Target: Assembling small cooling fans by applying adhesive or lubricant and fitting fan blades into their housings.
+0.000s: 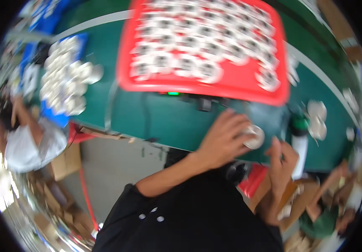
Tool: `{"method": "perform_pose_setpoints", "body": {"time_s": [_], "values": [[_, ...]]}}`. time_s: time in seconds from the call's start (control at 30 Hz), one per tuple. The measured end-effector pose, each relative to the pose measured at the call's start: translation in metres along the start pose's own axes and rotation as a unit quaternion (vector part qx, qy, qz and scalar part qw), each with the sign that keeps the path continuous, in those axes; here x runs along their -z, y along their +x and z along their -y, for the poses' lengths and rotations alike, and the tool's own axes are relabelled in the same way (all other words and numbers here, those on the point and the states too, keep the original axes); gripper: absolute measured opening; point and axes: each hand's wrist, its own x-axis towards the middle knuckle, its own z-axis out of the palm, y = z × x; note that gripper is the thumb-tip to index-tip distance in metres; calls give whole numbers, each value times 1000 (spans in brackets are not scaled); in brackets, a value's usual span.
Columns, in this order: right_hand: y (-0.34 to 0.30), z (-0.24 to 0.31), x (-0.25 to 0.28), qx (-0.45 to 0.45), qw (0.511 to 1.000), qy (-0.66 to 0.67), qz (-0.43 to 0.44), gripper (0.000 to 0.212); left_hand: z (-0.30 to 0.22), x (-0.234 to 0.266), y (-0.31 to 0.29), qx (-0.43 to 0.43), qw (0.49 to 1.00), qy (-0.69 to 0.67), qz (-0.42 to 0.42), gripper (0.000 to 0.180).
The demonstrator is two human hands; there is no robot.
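Left hand (228, 136), grip closed around a white disc (256, 137); right hand (282, 160), grip unclear.

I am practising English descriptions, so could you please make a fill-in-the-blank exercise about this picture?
1. The left hand touches a round piece coloured ____.
2. The large tray holding rows of parts is coloured ____.
3. The pile of white parts lies to the tray's ____.
Missing words: white; red; left.

No text, label, brand, number or sign can be read anywhere in the head view, which is blurred.
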Motion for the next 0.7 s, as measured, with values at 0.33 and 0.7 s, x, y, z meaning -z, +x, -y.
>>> {"method": "perform_pose_setpoints", "body": {"time_s": [0.33, 0.7], "values": [[-47, -39, -75, -36, 994, 100, 23, 8, -18, 107, -56, 176, 955, -19, -236, 78], [-46, -45, -102, 39, 998, 36, -43, 14, 140, 368, -181, 328, 711, 244, -572, 55]]}}
